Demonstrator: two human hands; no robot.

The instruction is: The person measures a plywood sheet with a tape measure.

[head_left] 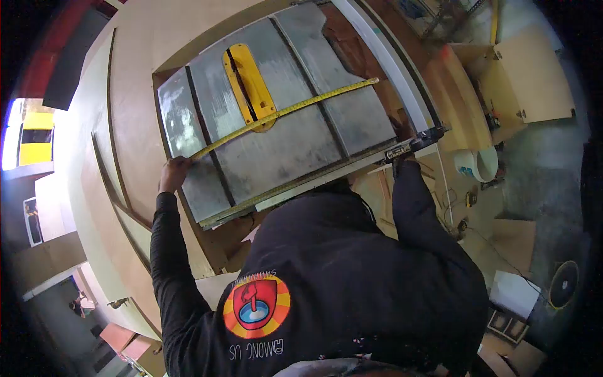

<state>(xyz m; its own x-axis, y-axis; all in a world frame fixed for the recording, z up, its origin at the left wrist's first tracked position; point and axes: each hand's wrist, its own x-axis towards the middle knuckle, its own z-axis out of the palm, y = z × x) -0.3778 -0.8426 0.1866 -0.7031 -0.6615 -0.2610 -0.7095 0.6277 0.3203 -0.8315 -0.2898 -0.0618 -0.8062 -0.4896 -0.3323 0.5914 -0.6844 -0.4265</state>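
Yellow tape measure [314,99], one: left hand [175,173] closed on its near stretch, the strip running up and rightward from that grip across the metal saw table [270,166], which apparently supports it; right hand [404,161] at the rail fitting [398,152] (grip hidden, cannot tell).

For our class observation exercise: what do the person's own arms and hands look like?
Long, plain black sleeves cover both arms. The left hand is gloveless; the right hand is mostly hidden. The black top bears a round red, orange and yellow print.
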